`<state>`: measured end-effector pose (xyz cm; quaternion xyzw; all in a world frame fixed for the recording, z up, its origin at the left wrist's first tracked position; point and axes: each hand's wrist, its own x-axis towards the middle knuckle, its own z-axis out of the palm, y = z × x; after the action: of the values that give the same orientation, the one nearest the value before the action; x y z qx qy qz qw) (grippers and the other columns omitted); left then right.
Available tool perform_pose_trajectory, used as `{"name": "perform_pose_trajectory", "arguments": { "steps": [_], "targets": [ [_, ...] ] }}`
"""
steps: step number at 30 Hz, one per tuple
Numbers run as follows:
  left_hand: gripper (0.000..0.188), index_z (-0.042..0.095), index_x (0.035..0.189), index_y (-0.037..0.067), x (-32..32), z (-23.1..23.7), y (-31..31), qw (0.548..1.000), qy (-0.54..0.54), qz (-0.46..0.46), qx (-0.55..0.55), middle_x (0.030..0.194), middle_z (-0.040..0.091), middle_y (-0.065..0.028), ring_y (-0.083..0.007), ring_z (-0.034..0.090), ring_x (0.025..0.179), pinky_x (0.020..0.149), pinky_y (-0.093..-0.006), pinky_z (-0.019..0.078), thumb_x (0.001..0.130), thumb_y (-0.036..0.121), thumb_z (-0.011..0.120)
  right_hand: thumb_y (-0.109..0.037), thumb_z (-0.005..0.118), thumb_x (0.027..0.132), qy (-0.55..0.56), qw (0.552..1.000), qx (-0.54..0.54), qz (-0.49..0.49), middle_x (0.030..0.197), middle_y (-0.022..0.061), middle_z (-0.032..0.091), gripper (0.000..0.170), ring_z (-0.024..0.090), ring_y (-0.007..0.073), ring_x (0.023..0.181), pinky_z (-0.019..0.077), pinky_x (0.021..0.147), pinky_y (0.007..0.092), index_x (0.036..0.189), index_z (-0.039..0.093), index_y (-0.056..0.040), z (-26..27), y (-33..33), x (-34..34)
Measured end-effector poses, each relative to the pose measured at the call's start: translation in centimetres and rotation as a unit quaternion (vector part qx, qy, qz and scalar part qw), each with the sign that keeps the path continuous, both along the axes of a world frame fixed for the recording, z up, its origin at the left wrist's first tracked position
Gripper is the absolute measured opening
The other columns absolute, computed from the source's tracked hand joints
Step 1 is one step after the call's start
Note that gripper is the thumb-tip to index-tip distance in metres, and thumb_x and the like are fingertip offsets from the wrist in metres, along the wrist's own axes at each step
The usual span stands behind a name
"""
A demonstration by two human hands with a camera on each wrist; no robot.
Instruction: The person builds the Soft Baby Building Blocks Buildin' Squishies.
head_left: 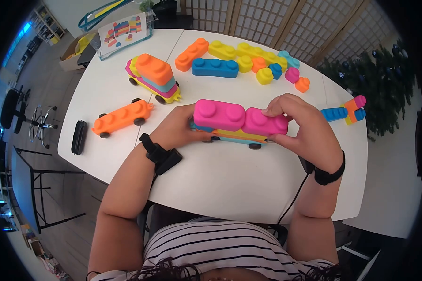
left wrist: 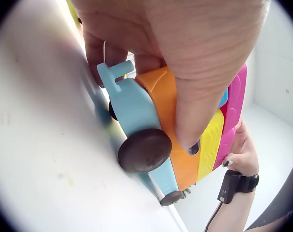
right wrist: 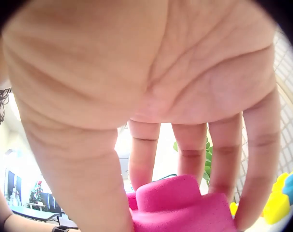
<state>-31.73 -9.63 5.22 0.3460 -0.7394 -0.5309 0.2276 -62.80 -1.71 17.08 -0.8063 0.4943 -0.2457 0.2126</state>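
In the head view, two pink blocks lie end to end on top of a layered block car [head_left: 237, 136]. My left hand [head_left: 177, 127] grips the car's left end; in the left wrist view its thumb presses the orange layer [left wrist: 168, 108] above a light-blue wheeled base [left wrist: 134, 108], with yellow, blue and pink above. My right hand [head_left: 309, 131] pinches the right pink block [head_left: 267, 122] between thumb and fingers. In the right wrist view that pink block [right wrist: 185, 212] sits between the thumb and the fingers. The left pink block [head_left: 219, 114] has no fingers on its top.
Behind stand a stacked block truck [head_left: 154, 77], an orange wheeled base [head_left: 122, 118], a long blue block [head_left: 214, 68] and several yellow, orange and small blocks. A black case [head_left: 79, 137] lies at the left, a small block figure [head_left: 349, 111] at the right. A picture card [head_left: 123, 35] stands behind.
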Motion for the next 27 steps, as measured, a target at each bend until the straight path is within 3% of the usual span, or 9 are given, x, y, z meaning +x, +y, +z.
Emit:
{"name": "perform_pose_trajectory", "arguments": {
  "steps": [4,6,10,12,17,19,22,25,27],
  "targets": [
    [0.065,0.064,0.143,0.004,0.5,0.0,-0.4,1.000,-0.020,-0.009,-0.023,0.134,0.075,-0.0098,-0.0217,0.071,0.125,0.112,-0.0385,0.0548,0.084,0.007,0.093,0.000,0.088,0.079,-0.044,0.996,0.048,0.058,0.111,0.0087,0.073,0.042,0.073,0.0259,0.099,0.0587,0.091,0.0350,0.118,0.073,-0.0063,-0.7,-1.8,-1.9],
    [0.065,0.065,0.142,0.003,0.8,0.0,-0.7,1.000,-0.023,-0.014,-0.013,0.133,0.075,-0.0097,-0.0219,0.070,0.124,0.112,-0.0386,0.0546,0.084,0.007,0.093,-0.006,0.087,0.086,-0.197,0.960,0.139,0.144,0.118,0.0075,0.076,0.043,0.073,0.0236,0.103,0.0586,0.094,0.0340,0.127,0.075,-0.0079,-2.8,-4.0,-3.8],
    [0.071,0.065,0.141,0.002,1.6,-0.2,-0.8,0.998,-0.025,-0.063,0.014,0.134,0.074,-0.0090,-0.0217,0.069,0.124,0.110,-0.0372,0.0532,0.078,0.011,0.098,-0.017,0.085,0.093,-0.254,0.954,0.149,0.053,0.127,0.0078,0.075,0.043,0.071,0.0237,0.114,0.0581,0.099,0.0358,0.134,0.074,-0.0087,-5.4,-8.0,-1.9],
    [0.069,0.066,0.139,0.003,2.1,-0.6,-1.0,0.996,-0.039,-0.076,-0.013,0.132,0.074,-0.0090,-0.0222,0.068,0.123,0.108,-0.0370,0.0542,0.078,0.010,0.097,-0.025,0.084,0.096,-0.017,0.999,0.038,-0.027,0.134,0.0104,0.073,0.044,0.068,0.0288,0.125,0.0569,0.104,0.0399,0.136,0.073,-0.0082,-6.1,-8.7,-1.1],
    [0.071,0.066,0.139,0.003,2.0,-0.9,-1.1,0.996,-0.007,-0.069,0.051,0.131,0.074,-0.0080,-0.0197,0.068,0.121,0.106,-0.0379,0.0546,0.076,0.011,0.099,-0.037,0.086,0.092,0.108,0.985,-0.037,-0.133,0.141,0.0170,0.069,0.058,0.063,0.0402,0.132,0.0520,0.112,0.0446,0.139,0.069,-0.0076,-7.6,-8.6,-8.7],
    [0.069,0.066,0.138,0.003,1.7,-1.0,-1.3,0.996,-0.017,-0.078,0.052,0.130,0.074,-0.0070,-0.0180,0.068,0.121,0.106,-0.0370,0.0557,0.078,0.009,0.098,-0.042,0.087,0.091,0.180,0.922,0.021,-0.342,0.140,0.0214,0.068,0.064,0.063,0.0421,0.132,0.0505,0.114,0.0447,0.141,0.068,-0.0075,-6.5,-8.2,-12.1],
    [0.065,0.066,0.138,0.002,1.4,-0.3,-0.9,0.997,-0.008,-0.070,0.031,0.130,0.075,-0.0060,-0.0167,0.068,0.121,0.106,-0.0359,0.0572,0.081,0.007,0.097,-0.057,0.075,0.096,0.253,0.833,0.053,-0.489,0.149,0.0233,0.062,0.069,0.053,0.0433,0.144,0.0480,0.116,0.0538,0.148,0.064,-0.0128,-8.5,-7.9,-19.1],
    [0.064,0.066,0.139,0.002,1.2,-0.4,-0.8,0.997,-0.020,-0.064,0.025,0.132,0.074,-0.0056,-0.0158,0.068,0.121,0.105,-0.0345,0.0587,0.083,0.006,0.095,-0.056,0.066,0.096,0.349,0.748,0.139,-0.548,0.161,0.0235,0.051,0.072,0.042,0.0415,0.155,0.0441,0.119,0.0602,0.157,0.057,-0.0185,-14.4,-8.4,-24.2],
    [0.068,0.068,0.135,0.003,1.1,-0.5,-0.8,0.996,0.015,-0.046,0.070,0.130,0.075,-0.0070,-0.0191,0.069,0.121,0.109,-0.0370,0.0537,0.077,0.015,0.101,-0.048,0.066,0.096,0.339,0.764,0.187,-0.517,0.164,0.0264,0.046,0.071,0.044,0.0425,0.155,0.0452,0.120,0.0580,0.160,0.055,-0.0178,-13.9,-9.1,-24.7]
  ]
}}
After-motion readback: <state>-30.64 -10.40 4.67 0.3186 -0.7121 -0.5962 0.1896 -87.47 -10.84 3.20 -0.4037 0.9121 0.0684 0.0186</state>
